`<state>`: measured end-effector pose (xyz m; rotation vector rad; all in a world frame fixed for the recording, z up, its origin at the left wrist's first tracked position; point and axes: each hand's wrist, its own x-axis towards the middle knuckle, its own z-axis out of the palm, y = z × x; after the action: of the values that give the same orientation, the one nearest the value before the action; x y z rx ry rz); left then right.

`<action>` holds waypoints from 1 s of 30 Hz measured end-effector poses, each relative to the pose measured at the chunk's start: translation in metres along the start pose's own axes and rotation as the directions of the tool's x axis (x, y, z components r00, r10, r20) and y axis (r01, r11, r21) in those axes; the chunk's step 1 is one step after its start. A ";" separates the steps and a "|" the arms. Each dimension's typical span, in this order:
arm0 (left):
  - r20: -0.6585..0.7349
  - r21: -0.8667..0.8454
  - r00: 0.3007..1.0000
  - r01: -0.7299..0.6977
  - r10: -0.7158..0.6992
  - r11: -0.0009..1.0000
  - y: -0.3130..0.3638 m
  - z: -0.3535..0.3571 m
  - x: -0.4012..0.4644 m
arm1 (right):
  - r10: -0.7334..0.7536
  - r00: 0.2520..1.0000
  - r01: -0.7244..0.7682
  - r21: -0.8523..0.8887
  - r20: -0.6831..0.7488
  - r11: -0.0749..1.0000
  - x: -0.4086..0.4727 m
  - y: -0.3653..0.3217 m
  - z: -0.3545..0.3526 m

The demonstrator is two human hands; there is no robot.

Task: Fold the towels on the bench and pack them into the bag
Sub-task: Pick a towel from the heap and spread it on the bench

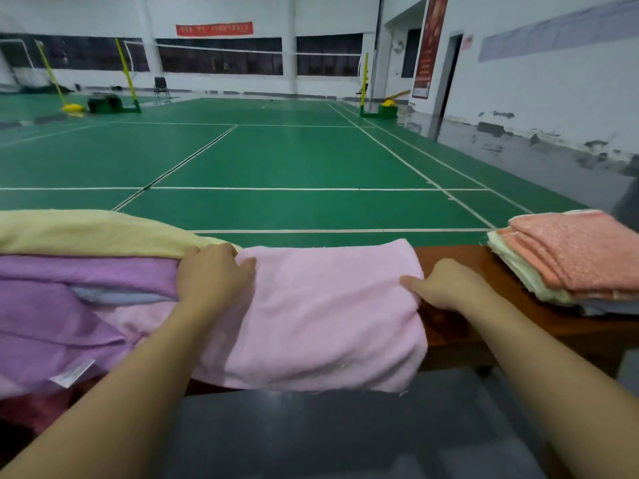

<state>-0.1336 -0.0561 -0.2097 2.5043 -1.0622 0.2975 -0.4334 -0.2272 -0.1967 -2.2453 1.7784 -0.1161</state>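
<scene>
A heap of unfolded towels crowds the left end of the counter (460, 326): a pale yellow towel (86, 231) along the far edge, and a purple towel (58, 316) below it with a white care label near the front edge and a strip of light blue cloth showing in a fold. At the right end sits a stack of folded towels (570, 261), salmon on top, cream and pale layers beneath, apart from the work in the middle. Beyond the far edge lies a green court with white lines.

The left hand (214, 274) rests on the left side of the pink towel (328, 316), fingers bent over the fabric, beside the purple heap. The right hand (446, 288) grips the towel's right edge, thumb on top and fingers curled under.

The pink towel is soft terry, folded into a rough rectangle, spanning the counter from far edge to front edge and overhanging the front. The counter is smooth reddish-brown wood.
</scene>
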 end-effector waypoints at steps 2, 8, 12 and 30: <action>-0.032 -0.092 0.999 0.010 -0.013 0.996 -0.001 0.001 -0.001 | -0.024 1.000 0.023 0.042 0.011 0.999 -0.006 -0.003 -0.001; -0.104 -0.266 0.994 -0.003 -0.025 0.964 -0.006 0.002 -0.003 | -0.142 0.982 0.178 0.358 -0.125 0.917 -0.018 -0.016 0.010; -0.049 -0.339 0.997 0.040 -0.060 0.940 -0.005 -0.001 -0.002 | -0.062 0.990 0.136 0.733 -0.127 0.666 -0.016 -0.017 0.010; -0.054 -0.977 0.983 -0.015 -0.178 0.213 0.021 -0.049 0.002 | -0.010 0.940 0.340 0.936 -0.340 0.096 -0.010 0.004 -0.021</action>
<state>-0.1491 -0.0488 -0.1591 1.2691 -0.6517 -0.2108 -0.4446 -0.2222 -0.1763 -1.2981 0.8254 -1.3088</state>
